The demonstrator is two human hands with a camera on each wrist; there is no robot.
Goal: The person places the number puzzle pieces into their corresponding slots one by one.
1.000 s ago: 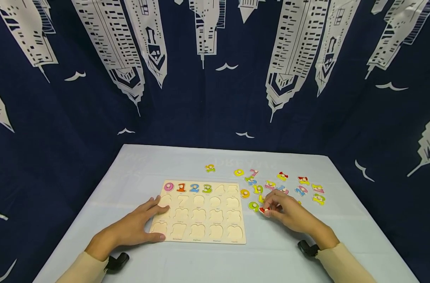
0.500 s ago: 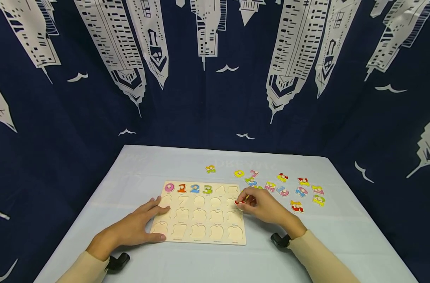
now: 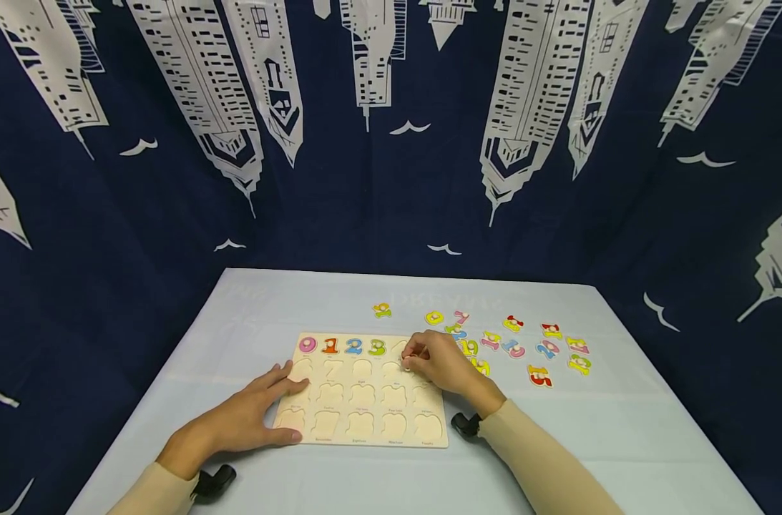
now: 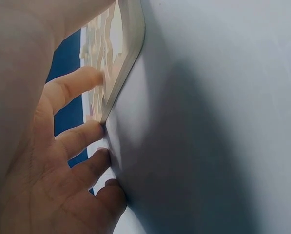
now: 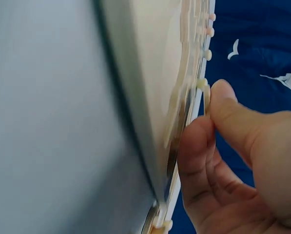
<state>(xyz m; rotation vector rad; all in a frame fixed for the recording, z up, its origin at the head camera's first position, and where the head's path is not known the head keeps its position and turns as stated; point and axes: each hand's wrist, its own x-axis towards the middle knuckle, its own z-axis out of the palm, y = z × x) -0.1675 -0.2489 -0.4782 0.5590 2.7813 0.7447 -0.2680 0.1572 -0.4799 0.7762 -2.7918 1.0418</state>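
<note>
A wooden number puzzle board (image 3: 345, 445) lies on the white table, with a pink 0 (image 3: 308, 345), an orange 1 (image 3: 330, 346), a blue 2 (image 3: 354, 346) and a green 3 (image 3: 377, 347) in its top row. My left hand (image 3: 236, 413) rests on the board's left edge, fingers spread. Over the upper right of the board, my right hand (image 3: 445, 363) pinches a puzzle piece (image 5: 207, 100) between thumb and fingers. That piece looked red in the earlier head views; it is mostly hidden now, seen edge-on in the right wrist view, and its number cannot be read.
Several loose number pieces lie right of and behind the board, among them a red 15 (image 3: 540, 376), a yellow 0-like piece (image 3: 434, 317) and a green-and-yellow piece (image 3: 382, 310). A dark blue curtain (image 3: 365, 193) with white buildings hangs behind the table (image 3: 287, 300).
My right hand has carried the red piece leftward from among the loose pieces to above the board's upper right. The left hand stays on the board's left edge.
</note>
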